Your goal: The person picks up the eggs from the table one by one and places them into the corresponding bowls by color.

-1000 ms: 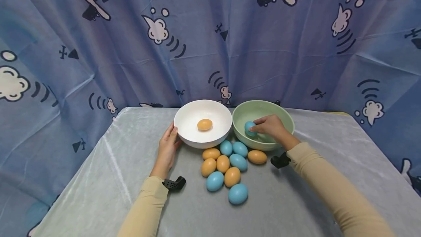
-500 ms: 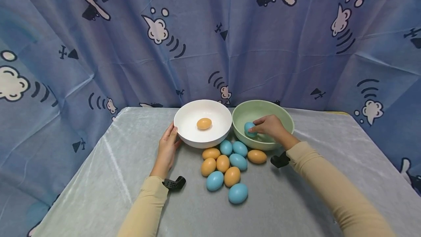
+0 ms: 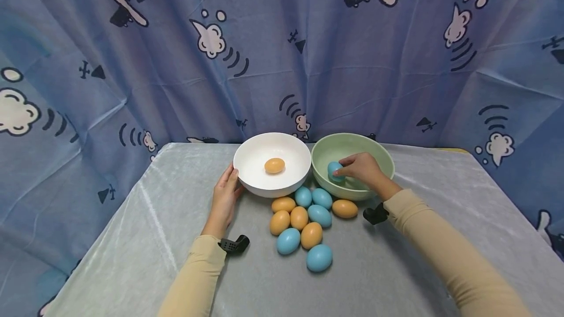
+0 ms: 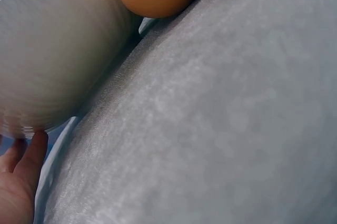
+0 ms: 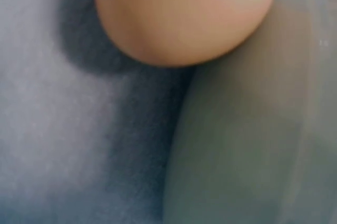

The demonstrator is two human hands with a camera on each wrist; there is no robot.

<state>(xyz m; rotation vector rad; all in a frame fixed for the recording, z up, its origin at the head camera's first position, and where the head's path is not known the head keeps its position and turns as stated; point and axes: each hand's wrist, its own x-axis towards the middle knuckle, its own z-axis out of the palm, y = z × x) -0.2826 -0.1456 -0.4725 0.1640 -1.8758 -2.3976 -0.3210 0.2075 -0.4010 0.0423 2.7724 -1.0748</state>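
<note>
In the head view my right hand (image 3: pixel 362 168) pinches a blue egg (image 3: pixel 335 170) low inside the green bowl (image 3: pixel 374 153). My left hand (image 3: pixel 223 204) rests its fairly straight fingers against the left outer side of the white bowl (image 3: pixel 251 151). One orange egg (image 3: pixel 274 165) lies in that white bowl. The left wrist view shows fingertips (image 4: pixel 36 148) touching the wall of the white bowl (image 4: pixel 58 40). The right wrist view shows an orange egg (image 5: pixel 184 13) beside the outer wall of the green bowl (image 5: pixel 237 145); the right hand is out of that view.
Several loose orange eggs (image 3: pixel 311 235) and blue eggs (image 3: pixel 319 258) lie clustered on the grey-covered table (image 3: pixel 264 287) in front of the two bowls, which stand side by side. A patterned blue curtain (image 3: pixel 264 62) hangs behind the table.
</note>
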